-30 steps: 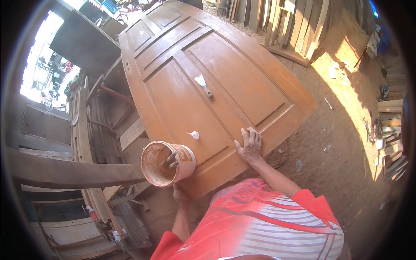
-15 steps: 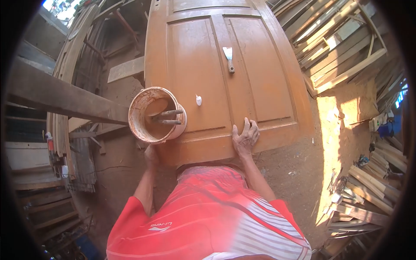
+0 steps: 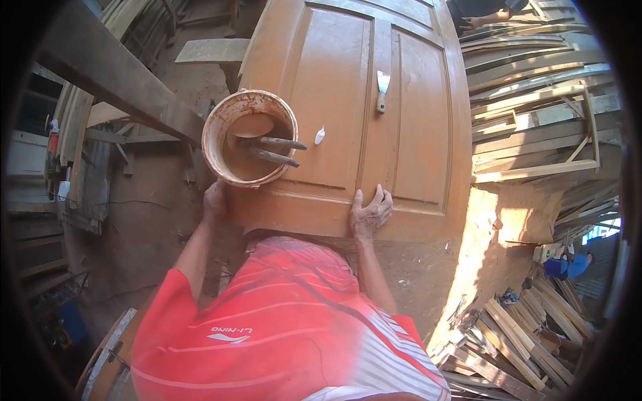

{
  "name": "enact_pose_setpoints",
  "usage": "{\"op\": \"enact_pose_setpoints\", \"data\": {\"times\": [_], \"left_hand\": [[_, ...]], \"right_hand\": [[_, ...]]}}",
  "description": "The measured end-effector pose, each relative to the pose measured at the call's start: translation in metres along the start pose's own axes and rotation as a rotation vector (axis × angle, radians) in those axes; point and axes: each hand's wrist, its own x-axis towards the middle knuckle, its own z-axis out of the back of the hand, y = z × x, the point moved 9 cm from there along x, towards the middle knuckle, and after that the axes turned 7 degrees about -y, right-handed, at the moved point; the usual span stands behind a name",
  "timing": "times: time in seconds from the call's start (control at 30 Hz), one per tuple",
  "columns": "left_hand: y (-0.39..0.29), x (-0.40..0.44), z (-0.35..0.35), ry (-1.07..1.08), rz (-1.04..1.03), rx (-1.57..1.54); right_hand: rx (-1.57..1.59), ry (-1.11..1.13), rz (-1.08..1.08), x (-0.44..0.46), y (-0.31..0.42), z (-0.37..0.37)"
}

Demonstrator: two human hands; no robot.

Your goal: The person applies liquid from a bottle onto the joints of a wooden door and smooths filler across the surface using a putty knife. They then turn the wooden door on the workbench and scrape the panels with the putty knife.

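A brown panelled door (image 3: pixel 328 80) lies flat in front of me. My right hand (image 3: pixel 370 212) rests on its near edge with the fingers apart, holding nothing. My left hand (image 3: pixel 214 200) is at the door's near left corner, just below the bucket, its fingers mostly hidden. The bucket (image 3: pixel 212 139), smeared with brown paint, stands on the door's left part, and two handles (image 3: pixel 284 142) stick out over its rim. A small white bottle (image 3: pixel 319 136) lies right of the bucket. Farther right is a putty knife (image 3: pixel 382 93), blade pointing away.
A thick wooden beam (image 3: pixel 134 73) runs in from the upper left towards the bucket. Timber and frames (image 3: pixel 535 170) are stacked at the right, with loose planks (image 3: pixel 515 341) below. Another person's arm (image 3: pixel 491 19) shows at the top right, and a person in blue (image 3: pixel 567 265) is far right.
The view has turned and shifted, so the door now points upward in the picture. Both hands keep their places at the door's near edge. The other person's arm has come into view at top right.
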Motion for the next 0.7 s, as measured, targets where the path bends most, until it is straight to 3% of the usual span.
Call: {"op": "enact_pose_setpoints", "data": {"times": [0.43,0.5,0.6,0.67,0.7], "left_hand": [[0.003,0.005,0.0,0.031,-0.071,0.04],[0.02,0.008,-0.001,0.034,0.048,0.031],[0.026,0.01,-0.004,0.04,-0.041,0.01],[0.017,0.011,-0.003,0.073,-0.266,0.12],[0.037,0.018,-0.004,0.102,-0.249,0.049]], "right_hand": [[0.015,-0.008,-0.009,0.0,0.0,0.002],[0.012,-0.01,0.003,-0.001,0.001,0.002],[0.007,-0.019,-0.011,0.001,0.001,0.004],[0.003,-0.029,-0.054,-0.001,-0.001,0.007],[0.009,-0.019,-0.038,0.0,0.001,0.007]]}}
